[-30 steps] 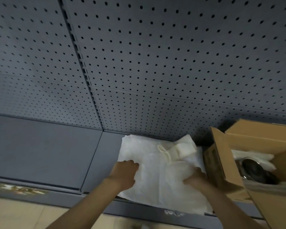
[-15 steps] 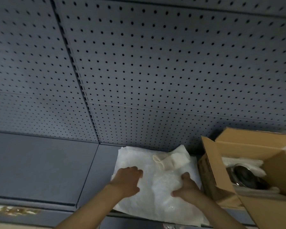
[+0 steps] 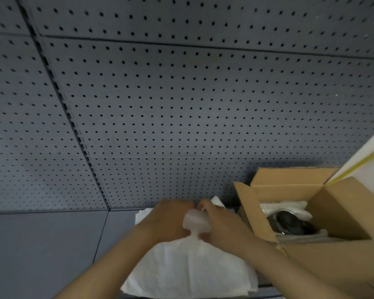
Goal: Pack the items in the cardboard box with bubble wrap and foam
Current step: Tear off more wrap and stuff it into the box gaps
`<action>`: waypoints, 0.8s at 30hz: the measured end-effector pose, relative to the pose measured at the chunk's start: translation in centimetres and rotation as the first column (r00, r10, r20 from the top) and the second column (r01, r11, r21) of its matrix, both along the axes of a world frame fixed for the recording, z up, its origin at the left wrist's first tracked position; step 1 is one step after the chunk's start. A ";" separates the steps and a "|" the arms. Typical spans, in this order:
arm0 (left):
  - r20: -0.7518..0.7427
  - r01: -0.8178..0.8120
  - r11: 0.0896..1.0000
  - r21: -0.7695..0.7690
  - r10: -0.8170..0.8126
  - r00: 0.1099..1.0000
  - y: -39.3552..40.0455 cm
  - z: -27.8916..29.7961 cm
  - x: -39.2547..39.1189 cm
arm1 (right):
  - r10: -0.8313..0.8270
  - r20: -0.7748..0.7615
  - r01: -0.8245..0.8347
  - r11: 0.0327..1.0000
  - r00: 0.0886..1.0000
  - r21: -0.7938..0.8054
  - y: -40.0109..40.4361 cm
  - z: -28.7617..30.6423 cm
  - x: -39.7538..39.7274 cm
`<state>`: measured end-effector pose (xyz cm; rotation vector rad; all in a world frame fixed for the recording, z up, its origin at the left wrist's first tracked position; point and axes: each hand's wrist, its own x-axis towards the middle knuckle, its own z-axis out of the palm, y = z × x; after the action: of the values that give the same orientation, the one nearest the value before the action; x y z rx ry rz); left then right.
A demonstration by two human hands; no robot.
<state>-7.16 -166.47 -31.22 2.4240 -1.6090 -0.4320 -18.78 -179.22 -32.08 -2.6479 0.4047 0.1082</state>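
Observation:
A white foam sheet (image 3: 190,270) lies on the grey shelf, its near edge hanging over the front. My left hand (image 3: 164,221) and my right hand (image 3: 222,225) meet at the sheet's far part and pinch a bunched, rolled piece of foam (image 3: 195,222) between them; what it wraps is hidden. To the right stands an open cardboard box (image 3: 341,253) with its flaps up. Inside it a dark, shiny round item (image 3: 289,223) rests on white foam padding (image 3: 283,208).
A grey pegboard wall (image 3: 181,104) rises right behind the shelf (image 3: 41,244). A white panel with a yellow stripe (image 3: 363,160) leans over the box at the far right.
Both hands have moved from the flat sheet's sides to its far middle and gathered the foam into a bunch. The view has tilted, showing more of the box.

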 end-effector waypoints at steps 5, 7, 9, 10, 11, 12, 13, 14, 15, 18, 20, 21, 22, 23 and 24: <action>-0.104 0.007 0.997 -0.082 -0.015 0.994 -1.9 4.1 0.9 | -0.118 0.111 0.117 0.993 0.987 0.011 -3.5 3.3 -2.3; -0.121 0.012 0.993 -0.117 -0.026 0.992 -3.0 5.0 0.7 | -0.156 0.156 0.152 0.988 0.975 0.041 -5.0 4.4 -3.6; -0.166 0.000 0.989 -0.151 -0.025 0.986 -3.9 5.6 0.2 | -0.187 0.180 0.176 0.981 0.966 0.076 -6.2 5.2 -4.8; -0.187 0.002 0.986 -0.168 -0.034 0.982 -4.6 5.9 -0.4 | -0.198 0.198 0.183 0.979 0.960 0.093 -6.9 5.6 -5.7; -0.201 0.009 0.982 -0.186 -0.047 0.979 -5.4 6.2 -1.0 | -0.206 0.220 0.184 0.976 0.953 0.116 -7.6 5.9 -6.6; -0.216 0.021 0.980 -0.198 -0.064 0.974 -6.2 6.5 -1.7 | -0.219 0.243 0.188 0.972 0.945 0.143 -8.5 6.2 -7.7; -0.239 0.034 0.977 -0.212 -0.085 0.967 -7.1 6.8 -2.6 | -0.237 0.258 0.197 0.965 0.937 0.170 -9.3 6.5 -8.8; -0.266 0.041 0.973 -0.226 -0.102 0.959 -8.0 7.1 -3.5 | -0.261 0.269 0.207 0.955 0.927 0.212 -10.2 6.7 -10.0; -0.294 0.042 0.969 -0.242 -0.114 0.949 -8.9 7.4 -4.4 | -0.284 0.282 0.210 0.941 0.916 0.264 -11.1 7.0 -11.2; -0.361 0.024 0.964 -0.266 -0.123 0.925 -11.6 8.0 -7.0 | -0.366 0.323 0.216 0.883 0.873 0.418 -13.9 7.3 -14.5; -0.428 0.012 0.960 -0.279 -0.135 0.894 -13.6 8.0 -8.7 | -0.441 0.330 0.238 0.830 0.835 0.505 -16.0 7.3 -16.8; -0.470 0.001 0.959 -0.283 -0.139 0.871 -14.7 7.8 -9.7 | -0.471 0.330 0.243 0.803 0.818 0.544 -17.2 7.1 -18.0; -0.518 -0.019 0.957 -0.288 -0.139 0.844 -15.9 7.7 -10.7 | -0.498 0.332 0.251 0.783 0.801 0.569 -18.5 6.9 -19.2; -0.568 -0.045 0.955 -0.295 -0.137 0.811 -17.1 7.4 -11.7 | -0.525 0.329 0.265 0.765 0.785 0.587 -19.9 6.8 -20.3; -0.612 -0.070 0.953 -0.294 -0.131 0.780 -18.3 7.1 -12.9 | -0.545 0.326 0.276 0.750 0.773 0.601 -21.3 6.6 -21.5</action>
<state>-20.02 -184.80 -24.10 1.7513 -1.2913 -0.8288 -40.24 -200.49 -25.49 -1.8814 0.6833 -0.5197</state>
